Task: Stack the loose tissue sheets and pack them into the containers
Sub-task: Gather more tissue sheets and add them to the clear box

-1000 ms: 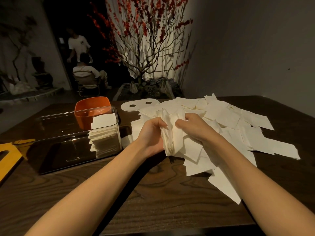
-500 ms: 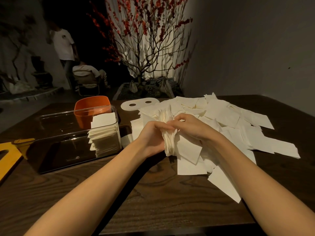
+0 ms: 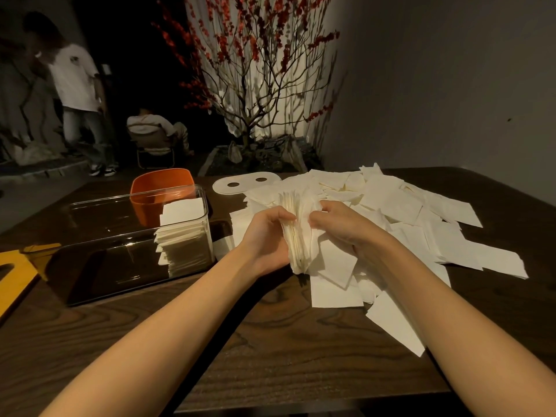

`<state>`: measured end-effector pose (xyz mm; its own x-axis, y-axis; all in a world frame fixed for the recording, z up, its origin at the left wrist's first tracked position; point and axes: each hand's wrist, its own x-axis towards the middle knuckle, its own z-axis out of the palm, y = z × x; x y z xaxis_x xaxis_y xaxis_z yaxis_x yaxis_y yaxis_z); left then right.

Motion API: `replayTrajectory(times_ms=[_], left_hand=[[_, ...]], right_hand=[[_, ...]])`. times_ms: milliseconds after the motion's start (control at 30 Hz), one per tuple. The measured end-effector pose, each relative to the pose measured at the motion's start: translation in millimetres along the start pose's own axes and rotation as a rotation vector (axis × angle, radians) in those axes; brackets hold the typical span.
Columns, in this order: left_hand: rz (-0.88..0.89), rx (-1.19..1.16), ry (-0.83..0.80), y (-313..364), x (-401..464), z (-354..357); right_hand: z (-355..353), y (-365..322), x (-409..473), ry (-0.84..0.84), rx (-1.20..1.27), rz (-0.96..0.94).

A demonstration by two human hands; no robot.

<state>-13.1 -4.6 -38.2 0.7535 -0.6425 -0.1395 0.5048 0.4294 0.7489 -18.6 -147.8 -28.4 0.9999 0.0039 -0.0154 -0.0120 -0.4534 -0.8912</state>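
A thick bundle of white tissue sheets (image 3: 298, 233) stands on edge on the dark wooden table (image 3: 270, 350). My left hand (image 3: 266, 239) grips its left face and my right hand (image 3: 346, 227) grips its right face, fingers curled over the top. Loose white sheets (image 3: 421, 224) lie spread to the right and behind. A clear rectangular container (image 3: 126, 236) sits to the left, with a neat stack of tissues (image 3: 183, 236) at its right end. An orange container (image 3: 162, 188) stands behind it.
A flat white lid with two holes (image 3: 240, 183) lies behind the pile. A yellow object (image 3: 15, 275) sits at the left table edge. A potted tree with red blossoms (image 3: 258, 85) stands beyond the table. One person stands and another sits at far left.
My hands have drawn the bundle tighter and more upright, with the right hand shifting a little right on it. The standing person in the background walked left.
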Motion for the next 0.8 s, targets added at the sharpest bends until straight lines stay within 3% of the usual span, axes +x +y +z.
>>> replayTrajectory(times_ms=[600,800], left_hand=[[-0.035,0.222,0.057,-1.7,-7.4,9.4],[0.049,0.357,0.092,-6.1,-3.7,12.8]], right_hand=[[3.0,1.2,-3.5,0.036,0.024,0.008],[-0.1,0.7,-7.2,-0.004,0.033,-0.013]])
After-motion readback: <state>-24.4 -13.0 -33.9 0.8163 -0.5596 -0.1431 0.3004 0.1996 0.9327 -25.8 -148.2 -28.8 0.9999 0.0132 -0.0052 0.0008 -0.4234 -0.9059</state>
